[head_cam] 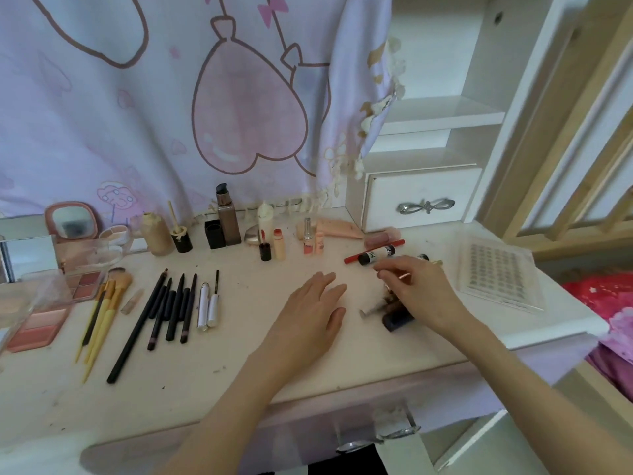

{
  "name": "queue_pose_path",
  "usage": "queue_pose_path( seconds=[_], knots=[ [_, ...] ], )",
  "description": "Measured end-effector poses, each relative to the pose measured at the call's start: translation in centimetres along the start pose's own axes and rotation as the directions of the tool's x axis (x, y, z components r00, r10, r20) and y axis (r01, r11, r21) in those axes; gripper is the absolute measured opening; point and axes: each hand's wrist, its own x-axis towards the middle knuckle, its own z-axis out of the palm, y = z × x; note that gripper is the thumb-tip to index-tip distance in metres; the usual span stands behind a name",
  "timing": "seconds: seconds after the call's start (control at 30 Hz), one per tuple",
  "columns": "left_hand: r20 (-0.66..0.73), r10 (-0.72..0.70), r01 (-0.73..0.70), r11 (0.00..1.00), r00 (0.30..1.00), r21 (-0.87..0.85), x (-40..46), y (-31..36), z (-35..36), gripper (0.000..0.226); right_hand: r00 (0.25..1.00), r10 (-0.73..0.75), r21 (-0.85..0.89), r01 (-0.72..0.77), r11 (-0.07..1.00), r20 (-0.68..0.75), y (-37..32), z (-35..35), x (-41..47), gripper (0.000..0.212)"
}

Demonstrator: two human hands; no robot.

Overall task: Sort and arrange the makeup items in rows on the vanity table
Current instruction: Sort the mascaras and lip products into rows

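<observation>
**Small pile on the right is the weak spot**

The left hand [317, 305] lies flat and relaxed on the pale vanity tabletop [239, 365], holding nothing. The right hand [416, 291] has curled fingers pinching a thin pale stick-like item [404, 276], too small to identify, above a cluster of a dark stubby tube [397, 320] and brownish bits. Sorted rows already sit to the left: dark slim pencils [164, 313], yellow-handled brushes [102, 313], two silver tubes [208, 305]. Unsorted pieces remain nearby: a red pencil [373, 251] and a black-and-white labelled tube [376, 255]. The risk, as I judge it: the wrist hovers right over the dark tube, so lifting away could knock it rolling toward the table's front edge.
</observation>
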Motion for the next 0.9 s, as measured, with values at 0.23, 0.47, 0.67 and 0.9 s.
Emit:
queue_pose_path(
  seconds=[0.23, 0.47, 0.67, 0.9],
  knots=[
    [0.077, 0.01, -0.017, 0.996, 0.997, 0.088, 1.8, -0.1, 1.7, 0.048, 0.988, -0.123, -0.313, 0.148, 0.938, 0.097, 2.4, -1.5, 5.3, 0.025],
    [0.068, 0.005, -0.01, 0.997, 0.998, 0.07, 1.6, -0.2, 2.1, 0.048, 0.965, -0.042, -0.567, 0.188, 0.802, 0.26, 2.3, 0.3, 8.5, 0.026],
    [0.047, 0.016, -0.015, 1.0, 0.999, -0.021, 1.7, -0.2, 1.9, 0.046, 0.963, -0.094, -0.597, 0.231, 0.768, 0.251, 3.1, 0.3, 8.7, 0.029],
    [-0.356, -0.093, -0.025, 0.949, 0.93, -0.314, 1.1, 0.8, -0.3, 0.04, 0.993, -0.051, 0.04, 0.047, 0.998, 0.106, 0.4, -2.1, 6.3, 0.01]
  ],
)
